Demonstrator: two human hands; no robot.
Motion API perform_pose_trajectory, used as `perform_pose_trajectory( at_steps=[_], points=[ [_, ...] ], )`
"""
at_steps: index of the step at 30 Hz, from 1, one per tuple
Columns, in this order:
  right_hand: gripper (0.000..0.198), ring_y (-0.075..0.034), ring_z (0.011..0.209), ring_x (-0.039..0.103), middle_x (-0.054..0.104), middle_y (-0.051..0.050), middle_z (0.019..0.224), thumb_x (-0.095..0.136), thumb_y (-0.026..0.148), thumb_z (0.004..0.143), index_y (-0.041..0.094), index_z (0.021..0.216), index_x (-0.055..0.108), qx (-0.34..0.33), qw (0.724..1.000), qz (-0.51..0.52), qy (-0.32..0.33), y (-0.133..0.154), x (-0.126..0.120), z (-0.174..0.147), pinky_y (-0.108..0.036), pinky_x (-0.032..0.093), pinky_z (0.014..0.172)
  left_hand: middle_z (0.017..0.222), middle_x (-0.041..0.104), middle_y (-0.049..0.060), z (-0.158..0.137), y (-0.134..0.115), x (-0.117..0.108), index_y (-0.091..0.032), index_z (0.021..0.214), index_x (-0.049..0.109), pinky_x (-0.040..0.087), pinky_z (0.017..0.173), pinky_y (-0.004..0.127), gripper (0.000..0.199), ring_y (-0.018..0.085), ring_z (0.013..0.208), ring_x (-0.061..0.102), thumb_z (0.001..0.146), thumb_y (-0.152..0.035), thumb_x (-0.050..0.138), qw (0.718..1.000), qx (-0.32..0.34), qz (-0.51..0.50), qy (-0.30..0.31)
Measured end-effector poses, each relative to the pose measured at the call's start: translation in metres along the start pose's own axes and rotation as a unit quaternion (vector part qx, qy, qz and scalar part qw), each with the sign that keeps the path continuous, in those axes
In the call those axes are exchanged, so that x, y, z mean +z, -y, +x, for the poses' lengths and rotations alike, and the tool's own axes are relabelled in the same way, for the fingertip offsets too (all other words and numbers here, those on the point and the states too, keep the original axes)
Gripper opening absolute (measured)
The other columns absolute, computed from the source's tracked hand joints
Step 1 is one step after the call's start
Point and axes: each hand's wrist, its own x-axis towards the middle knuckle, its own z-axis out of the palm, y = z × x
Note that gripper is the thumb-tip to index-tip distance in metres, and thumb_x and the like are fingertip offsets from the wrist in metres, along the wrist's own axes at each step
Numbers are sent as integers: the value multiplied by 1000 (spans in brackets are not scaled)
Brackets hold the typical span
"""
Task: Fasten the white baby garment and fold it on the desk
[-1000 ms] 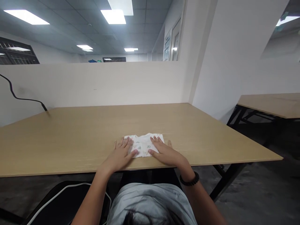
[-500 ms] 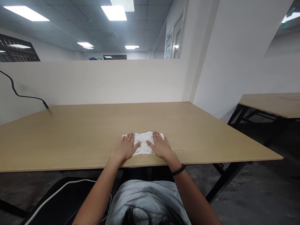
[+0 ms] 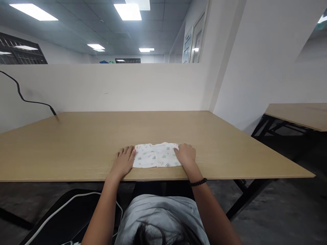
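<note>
A white folded cloth (image 3: 155, 156) with small printed figures lies flat near the front edge of the table. It looks like a folded garment, with a slight notch in its far edge. At its left end, my left hand (image 3: 124, 161) rests on the tabletop with the fingers stretched out and the thumb along the cloth's edge. My right hand (image 3: 186, 154) is at the right end, its fingers curled and its thumb lying over the cloth's edge. A dark bead bracelet (image 3: 198, 182) is round my right wrist.
The wooden table (image 3: 102, 132) reaches back to a low white partition (image 3: 133, 86). A black cable (image 3: 35, 101) hangs at the left. Another table (image 3: 298, 114) stands on the right. A black chair (image 3: 68, 217) with a white cable (image 3: 58, 209) is below left.
Both hands have moved outward from the top of the cloth to its two ends, uncovering its print. My right hand's fingers have gone from flat to curled.
</note>
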Motion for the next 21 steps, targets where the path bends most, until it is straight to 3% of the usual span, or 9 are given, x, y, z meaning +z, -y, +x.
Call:
perform_pose_trajectory(
  at_steps=[7, 12, 17, 21],
  points=[
    [37, -29, 104, 68, 74, -17, 111, 43, 27, 98, 16, 104, 78, -6, 998, 63, -24, -1, -6, 9, -35, 48, 84, 148, 50, 16, 0, 4, 2, -16, 143, 48, 29, 113, 54, 56, 35, 140, 38, 103, -44, 19, 1000, 15, -6, -12],
    [37, -25, 109, 66, 72, -11, 119, 43, 23, 96, 19, 118, 72, -34, 988, 145, -44, -9, 3, 16, -32, 48, 89, 149, 49, 16, 0, 3, 1, -16, 141, 50, 29, 113, 54, 56, 35, 140, 38, 103, -45, 21, 1000, 12, -2, -3],
    [44, -29, 121, 59, 67, -18, 126, 49, 15, 91, 11, 134, 59, -25, 992, 122, -15, -11, 10, 17, -36, 44, 101, 146, 52, 15, -1, 1, -2, -15, 140, 52, 31, 112, 53, 57, 35, 138, 40, 102, -45, 20, 1000, 18, 3, -4],
    [53, -35, 136, 44, 49, -22, 146, 48, 26, 95, 9, 145, 47, -59, 972, 197, -113, -8, -14, -5, -48, 36, 111, 143, 55, 15, -2, 0, -3, -16, 137, 54, 32, 111, 51, 54, 34, 135, 43, 102, -44, 23, 1000, 27, 4, -11]
  ],
)
